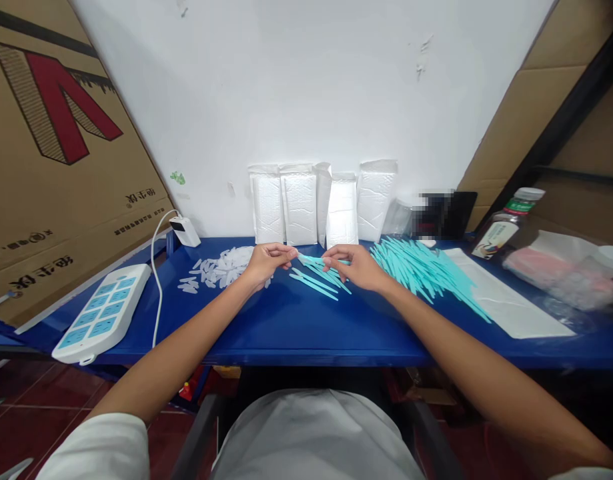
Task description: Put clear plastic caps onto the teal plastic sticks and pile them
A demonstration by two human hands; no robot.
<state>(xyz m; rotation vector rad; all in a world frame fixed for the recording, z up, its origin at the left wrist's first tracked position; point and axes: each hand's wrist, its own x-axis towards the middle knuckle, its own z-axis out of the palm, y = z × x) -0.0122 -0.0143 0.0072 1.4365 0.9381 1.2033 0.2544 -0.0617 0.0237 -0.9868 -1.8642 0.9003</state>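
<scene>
My left hand (267, 264) is closed in a pinch, with a small clear plastic cap at its fingertips, largely hidden by them. My right hand (355, 267) grips a slim turquoise plastic stick (311, 259), whose left end meets the left fingertips. Whether the cap sits on the stick I cannot tell. Below the hands, several loose turquoise sticks (316, 285) lie on the blue table (296, 327). Beside my left hand spreads a pile of clear plastic caps (221, 267). A large heap of turquoise sticks (421, 267) lies right of my right hand.
White padded packets (301, 207) lean against the wall. A power strip (103, 310) and a white plug-in device (185, 230) with a cable are at left. At right are a flat white packet (516, 300), a bottle (506, 223) and a bag with pink contents (561, 270).
</scene>
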